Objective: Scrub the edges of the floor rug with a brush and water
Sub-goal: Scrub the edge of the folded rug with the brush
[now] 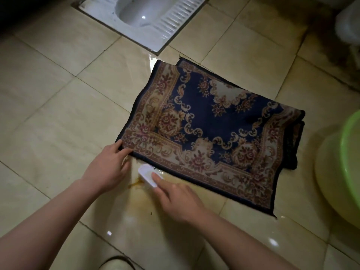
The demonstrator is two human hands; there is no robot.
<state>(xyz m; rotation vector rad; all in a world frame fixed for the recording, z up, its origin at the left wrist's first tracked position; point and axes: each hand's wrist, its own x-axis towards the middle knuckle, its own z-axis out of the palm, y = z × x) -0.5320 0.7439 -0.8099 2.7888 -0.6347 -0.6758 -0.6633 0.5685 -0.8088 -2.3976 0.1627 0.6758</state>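
Your rug (pixel 210 121) lies folded on the wet floor (pixel 58 94): soft, floppy, likely water-heavy. Pin it at the near corner, where your left hand (pixel 109 166) grips it. Your right hand (pixel 179 199) holds the brush (pixel 147 175) at the near edge. There's open tile to the left, while the green basin (pixel 348 172) crowds the right.
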